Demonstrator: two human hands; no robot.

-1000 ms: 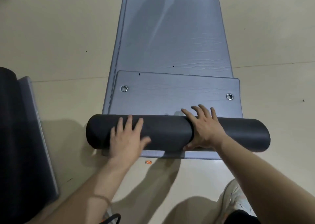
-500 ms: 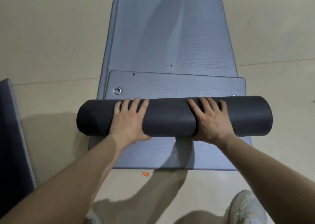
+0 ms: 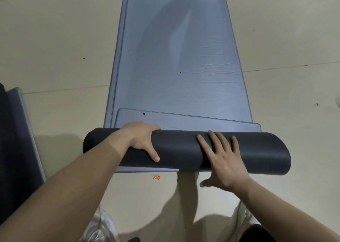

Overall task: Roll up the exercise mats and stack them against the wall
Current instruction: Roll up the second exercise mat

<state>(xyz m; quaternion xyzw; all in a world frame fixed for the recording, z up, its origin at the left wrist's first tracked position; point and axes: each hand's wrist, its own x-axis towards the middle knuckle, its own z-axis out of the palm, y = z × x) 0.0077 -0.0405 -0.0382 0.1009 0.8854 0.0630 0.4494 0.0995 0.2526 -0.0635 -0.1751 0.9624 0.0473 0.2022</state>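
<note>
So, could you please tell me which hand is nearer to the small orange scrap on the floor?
Left, narrowly. The left hand grips the rolled mat just above the orange scrap; the right hand lies on the roll off to its right.

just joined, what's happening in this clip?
A person is rolling up a grey exercise mat on the floor. Both bare hands are on the dark roll: the left hand curls over its top with the thumb on the near side, the right hand lies flat on it. Only a short stretch is rolled; most of the mat lies flat ahead. Another mat sits at the left edge.
</note>
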